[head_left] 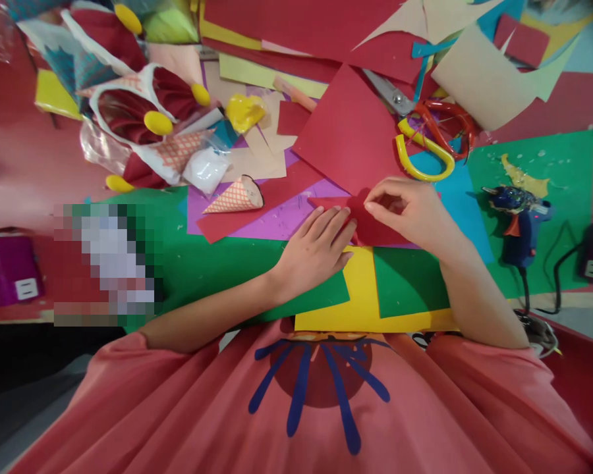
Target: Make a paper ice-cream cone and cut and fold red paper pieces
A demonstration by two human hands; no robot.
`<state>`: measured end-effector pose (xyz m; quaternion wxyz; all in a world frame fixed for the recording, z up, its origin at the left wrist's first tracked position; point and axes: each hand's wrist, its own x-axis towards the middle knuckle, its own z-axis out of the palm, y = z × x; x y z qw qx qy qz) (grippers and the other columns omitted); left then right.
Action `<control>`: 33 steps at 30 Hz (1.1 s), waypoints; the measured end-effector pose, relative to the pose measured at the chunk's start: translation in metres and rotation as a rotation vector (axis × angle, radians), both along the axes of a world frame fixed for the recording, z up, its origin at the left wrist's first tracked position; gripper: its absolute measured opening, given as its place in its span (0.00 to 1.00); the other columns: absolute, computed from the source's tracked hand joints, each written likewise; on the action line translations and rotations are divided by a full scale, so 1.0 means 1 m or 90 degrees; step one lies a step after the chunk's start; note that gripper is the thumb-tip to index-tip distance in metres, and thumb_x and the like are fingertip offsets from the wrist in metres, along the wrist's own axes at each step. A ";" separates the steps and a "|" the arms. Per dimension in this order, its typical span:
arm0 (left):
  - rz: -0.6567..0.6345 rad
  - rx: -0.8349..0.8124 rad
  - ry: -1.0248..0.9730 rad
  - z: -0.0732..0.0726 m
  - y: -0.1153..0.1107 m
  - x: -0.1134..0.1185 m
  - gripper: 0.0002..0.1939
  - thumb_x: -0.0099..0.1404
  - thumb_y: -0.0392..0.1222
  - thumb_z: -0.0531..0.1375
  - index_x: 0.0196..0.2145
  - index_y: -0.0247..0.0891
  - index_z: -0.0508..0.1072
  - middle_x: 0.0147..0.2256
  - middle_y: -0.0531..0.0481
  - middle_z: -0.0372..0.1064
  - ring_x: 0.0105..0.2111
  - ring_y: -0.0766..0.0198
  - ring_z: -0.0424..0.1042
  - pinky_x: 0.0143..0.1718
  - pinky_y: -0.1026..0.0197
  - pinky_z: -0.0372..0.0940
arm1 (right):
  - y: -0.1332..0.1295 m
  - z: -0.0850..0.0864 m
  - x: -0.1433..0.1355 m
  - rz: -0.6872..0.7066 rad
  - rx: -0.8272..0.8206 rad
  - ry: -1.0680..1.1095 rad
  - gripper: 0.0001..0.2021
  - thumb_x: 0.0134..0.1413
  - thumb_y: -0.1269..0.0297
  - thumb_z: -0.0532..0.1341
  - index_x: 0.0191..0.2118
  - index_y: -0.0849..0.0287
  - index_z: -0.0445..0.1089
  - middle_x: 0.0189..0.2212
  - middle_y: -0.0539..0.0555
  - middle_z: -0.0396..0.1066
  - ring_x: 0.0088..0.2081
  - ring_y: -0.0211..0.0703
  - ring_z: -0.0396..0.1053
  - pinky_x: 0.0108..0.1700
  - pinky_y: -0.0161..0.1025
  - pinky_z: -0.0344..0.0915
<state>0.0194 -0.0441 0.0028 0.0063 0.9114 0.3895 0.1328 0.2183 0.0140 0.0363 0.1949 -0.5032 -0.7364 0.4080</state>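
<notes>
My left hand (319, 247) lies flat with its fingers stretched over a small folded piece of red paper (329, 203). Close by on the right, my right hand (408, 210) is closed, thumb and forefinger tips pressed together just above red paper. Whether anything is between those tips is too small to tell. A larger red paper sheet (348, 131) lies beyond both hands, over a purple sheet (271, 220). To the left rests a small checked paper cone (234, 196) with a dark rim. Scissors (425, 131) with red and yellow handles lie spread beyond my right hand.
A blue glue gun (521, 230) with a cable lies on green paper (573, 191) at right. Red-lined cones with yellow discs (158, 123) fill the left back. Yellow paper (326, 321) lies at the front edge. Paper scraps (484, 79) cover the back.
</notes>
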 end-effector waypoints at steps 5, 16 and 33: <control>-0.019 0.012 -0.007 -0.003 0.002 -0.001 0.23 0.69 0.49 0.52 0.53 0.29 0.68 0.52 0.36 0.71 0.54 0.52 0.70 0.58 0.50 0.64 | -0.001 -0.011 0.001 -0.024 0.067 -0.011 0.06 0.59 0.65 0.58 0.33 0.58 0.70 0.30 0.52 0.74 0.29 0.37 0.67 0.32 0.36 0.63; -0.039 -0.056 -0.042 -0.008 0.007 -0.005 0.28 0.69 0.54 0.51 0.58 0.30 0.65 0.55 0.35 0.68 0.56 0.50 0.68 0.60 0.45 0.61 | -0.002 -0.017 0.007 0.014 0.094 -0.046 0.09 0.60 0.63 0.57 0.33 0.58 0.72 0.31 0.53 0.74 0.30 0.38 0.68 0.32 0.37 0.64; -0.043 -0.083 -0.038 -0.011 0.007 -0.005 0.30 0.69 0.54 0.50 0.59 0.28 0.62 0.59 0.32 0.64 0.60 0.48 0.65 0.61 0.44 0.59 | -0.006 -0.011 0.013 0.192 0.258 -0.260 0.17 0.64 0.66 0.51 0.52 0.56 0.73 0.37 0.55 0.74 0.36 0.41 0.71 0.34 0.38 0.64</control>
